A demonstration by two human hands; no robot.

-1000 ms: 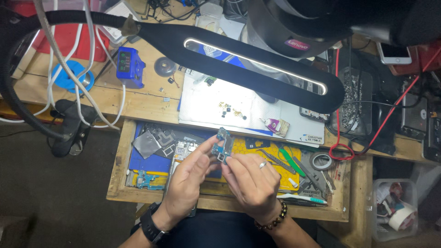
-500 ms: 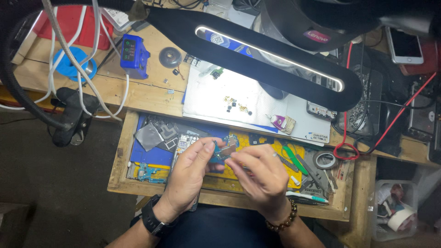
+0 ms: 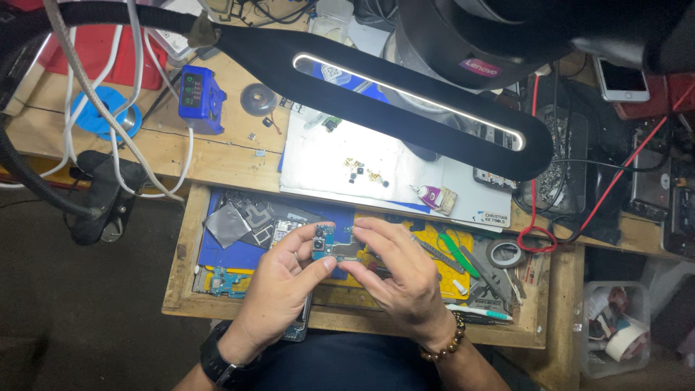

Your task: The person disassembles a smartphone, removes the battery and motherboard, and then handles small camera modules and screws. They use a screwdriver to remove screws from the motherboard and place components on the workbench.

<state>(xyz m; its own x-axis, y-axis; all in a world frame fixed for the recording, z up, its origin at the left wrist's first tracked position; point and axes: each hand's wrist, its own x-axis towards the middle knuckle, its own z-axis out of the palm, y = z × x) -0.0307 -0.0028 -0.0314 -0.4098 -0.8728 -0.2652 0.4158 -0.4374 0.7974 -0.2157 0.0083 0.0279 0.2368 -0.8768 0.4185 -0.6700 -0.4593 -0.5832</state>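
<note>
Both hands hold a small blue-green phone circuit board (image 3: 334, 245) above an open wooden drawer (image 3: 184, 250). My left hand (image 3: 279, 293), with a black watch on its wrist, pinches the board's left end, where a camera module sits. My right hand (image 3: 402, 279), wearing a brown bead bracelet, grips the board's right side with fingers curled over it. A dark phone body (image 3: 298, 326) lies partly hidden under my left hand. The board lies nearly flat between the fingers.
The drawer holds metal shields (image 3: 228, 223), another circuit board (image 3: 221, 281), green-handled tweezers (image 3: 456, 253), a tape roll (image 3: 504, 253) and tools. A white mat (image 3: 326, 170) with small screws lies on the bench under a long black lamp (image 3: 405, 94). A blue box (image 3: 199, 98), cables and phones sit around.
The board has turned from upright on edge to nearly flat and been lowered toward the drawer. My view has shifted slightly; both hands stay closed on it.
</note>
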